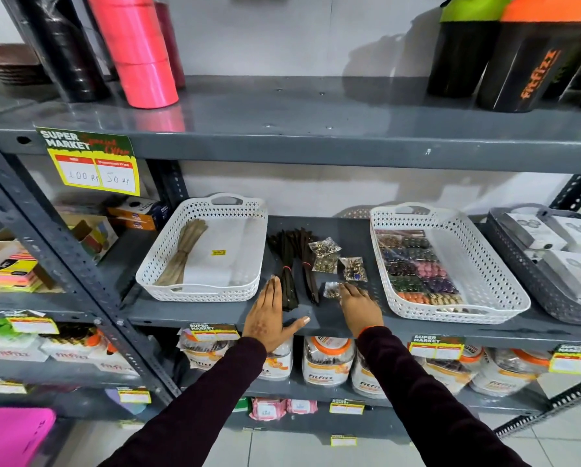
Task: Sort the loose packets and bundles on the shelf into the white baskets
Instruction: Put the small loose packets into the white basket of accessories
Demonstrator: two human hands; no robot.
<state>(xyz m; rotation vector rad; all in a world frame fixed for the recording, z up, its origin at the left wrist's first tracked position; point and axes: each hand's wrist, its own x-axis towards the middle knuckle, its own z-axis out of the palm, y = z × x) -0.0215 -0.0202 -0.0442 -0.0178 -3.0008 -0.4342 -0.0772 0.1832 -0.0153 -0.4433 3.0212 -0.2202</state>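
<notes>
Two black bundles tied with red bands lie on the grey shelf between two white baskets. The left basket holds one tan bundle. The right basket holds rows of coloured bead packets. Three clear packets of metal bits lie beside the black bundles: one at the back, one to its right, one small packet nearest the front. My left hand lies flat and open, fingertips at the nearer black bundle. My right hand has its fingers touching the small front packet.
A grey basket of white boxes stands at the far right. The upper shelf carries pink and black rolls and black shaker bottles. Jars fill the shelf below. A price sign hangs at the upper left.
</notes>
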